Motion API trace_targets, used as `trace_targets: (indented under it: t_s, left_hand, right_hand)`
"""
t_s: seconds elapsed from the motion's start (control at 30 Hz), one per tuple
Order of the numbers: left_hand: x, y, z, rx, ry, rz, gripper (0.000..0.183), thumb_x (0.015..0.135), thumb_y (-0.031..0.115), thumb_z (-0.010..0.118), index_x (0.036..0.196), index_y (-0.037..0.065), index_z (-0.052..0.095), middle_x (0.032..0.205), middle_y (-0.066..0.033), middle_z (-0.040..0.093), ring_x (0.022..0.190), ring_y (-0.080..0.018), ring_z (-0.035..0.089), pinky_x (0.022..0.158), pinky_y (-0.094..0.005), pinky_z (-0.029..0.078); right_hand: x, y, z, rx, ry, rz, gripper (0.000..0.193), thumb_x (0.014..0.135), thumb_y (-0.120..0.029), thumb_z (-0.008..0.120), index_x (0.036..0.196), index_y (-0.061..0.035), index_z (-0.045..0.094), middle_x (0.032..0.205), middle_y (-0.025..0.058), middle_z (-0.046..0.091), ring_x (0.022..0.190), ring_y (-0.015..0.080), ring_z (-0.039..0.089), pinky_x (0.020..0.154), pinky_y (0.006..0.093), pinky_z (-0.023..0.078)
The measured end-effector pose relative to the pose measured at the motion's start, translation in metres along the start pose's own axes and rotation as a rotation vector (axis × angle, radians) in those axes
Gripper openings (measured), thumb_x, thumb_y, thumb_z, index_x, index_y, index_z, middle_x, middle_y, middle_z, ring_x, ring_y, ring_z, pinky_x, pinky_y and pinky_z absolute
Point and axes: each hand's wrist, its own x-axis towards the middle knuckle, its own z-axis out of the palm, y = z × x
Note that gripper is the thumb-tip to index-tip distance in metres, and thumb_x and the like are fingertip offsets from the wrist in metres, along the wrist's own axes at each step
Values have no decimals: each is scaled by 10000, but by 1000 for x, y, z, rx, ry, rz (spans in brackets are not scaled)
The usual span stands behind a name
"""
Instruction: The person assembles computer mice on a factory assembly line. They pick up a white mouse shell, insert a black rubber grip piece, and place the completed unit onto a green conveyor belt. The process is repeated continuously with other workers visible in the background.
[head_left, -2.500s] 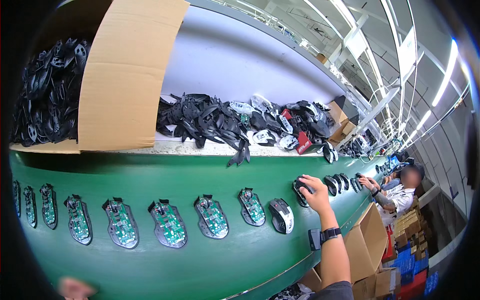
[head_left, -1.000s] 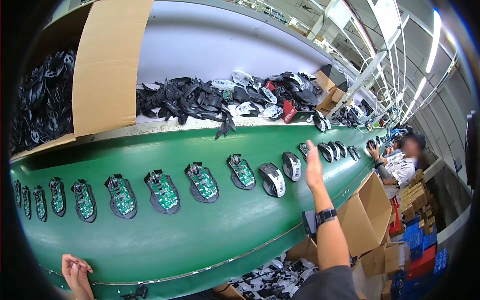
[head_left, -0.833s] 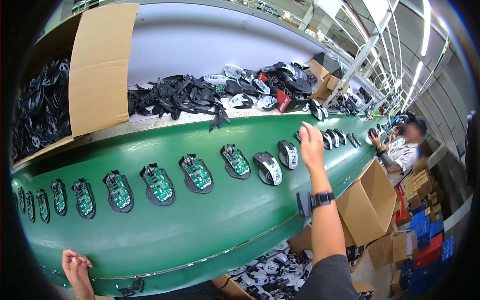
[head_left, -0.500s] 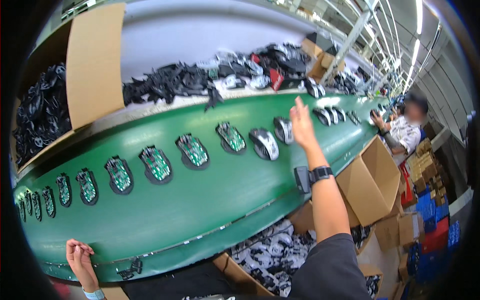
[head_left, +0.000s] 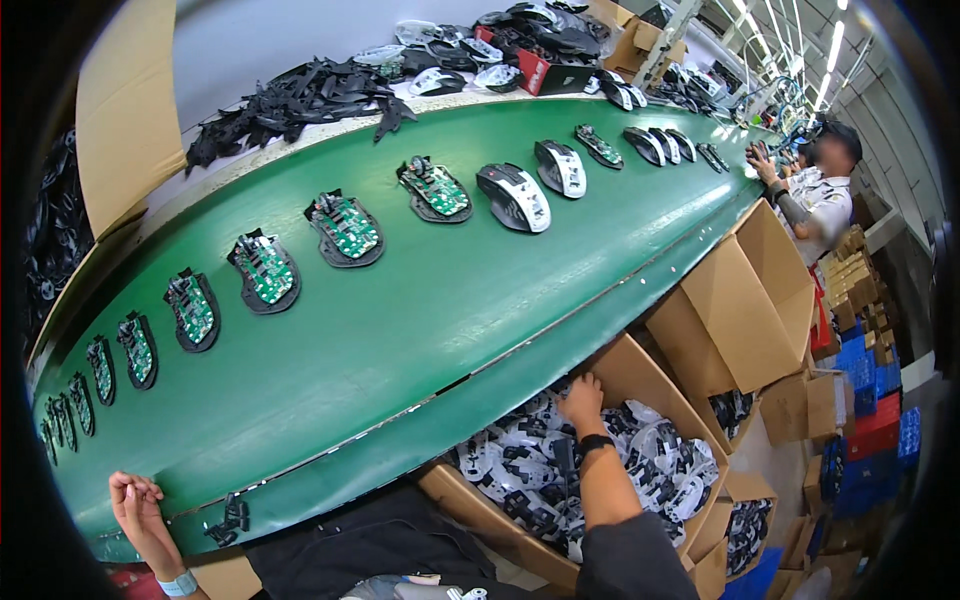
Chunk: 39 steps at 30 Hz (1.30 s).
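Note:
My right hand (head_left: 582,402) is down in a cardboard box (head_left: 640,358) of white-and-black mouse covers (head_left: 640,445). Its fingers are bent and closed among the covers; what they grip is hidden. Over the near edge of the green conveyor belt (head_left: 400,330), at the far left, my left hand (head_left: 136,500) has its fingers curled in, with nothing seen in them. A row of mouse bases with bare circuit boards (head_left: 345,228) runs along the belt. Right of these lie a covered mouse (head_left: 514,198) and a second covered mouse (head_left: 561,168).
Black plastic parts (head_left: 290,105) are heaped on the ledge behind the belt. Small black pieces (head_left: 228,520) lie by my left hand. An open cardboard box (head_left: 750,300) stands right of the belt. Farther along, a co-worker (head_left: 825,190) works at the belt.
My right hand has moved from above the belt, near the covered mice, down into the box of covers. My left hand stays near the belt edge. The view has shifted.

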Motion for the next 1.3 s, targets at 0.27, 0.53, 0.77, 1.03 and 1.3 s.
trace_targets:
  t_s: [0.27, 0.53, 0.77, 1.03, 1.3]
  left_hand:
    - [-1, -4, -3, -34, 26, 34, 133, 1038, 121, 535, 1148, 48, 521, 946, -41, 499, 885, -149, 498, 819, -290, 422]
    - [-60, 45, 70, 65, -103, 149, 164, 991, 181, 605, 1018, 46, 515, 875, -67, 539, 771, -174, 544, 696, -291, 478]
    - [-81, 57, 159, -590, -644, -287, 984, 824, 188, 879, 1578, 81, 255, 1592, -291, 358, 1470, -410, 392, 1183, -526, 368]
    - [-122, 34, 32, -1005, -59, -243, 955, 753, 292, 919, 1527, 198, 366, 1355, -295, 564, 1218, -467, 610, 1057, -603, 490]
    - [-74, 43, 7, -910, 7, -276, 693, 988, 452, 591, 1595, 270, 309, 1512, -351, 429, 1209, -468, 607, 1064, -611, 458]
  right_hand:
    - [-12, 34, -11, 226, 60, -184, 359, 844, -272, 786, 1087, -10, 751, 1259, 168, 635, 1156, 346, 604, 930, 495, 503]
    - [-106, 1, -210, 1717, -676, -288, 319, 1007, -249, 686, 1074, 63, 695, 988, 116, 727, 945, 213, 695, 833, 359, 554]
    - [-234, -252, -277, 1986, -1479, -367, 687, 963, -464, 693, 1289, 131, 582, 1311, 203, 637, 1132, 273, 669, 947, 425, 552]
    - [-266, -347, -329, 1054, -439, -1197, 131, 832, -55, 777, 953, -7, 762, 924, 134, 763, 799, 215, 740, 735, 333, 595]
    - [-172, -506, -406, 765, 265, -1488, 134, 794, 28, 718, 908, -21, 669, 867, 153, 679, 796, 357, 669, 744, 422, 549]
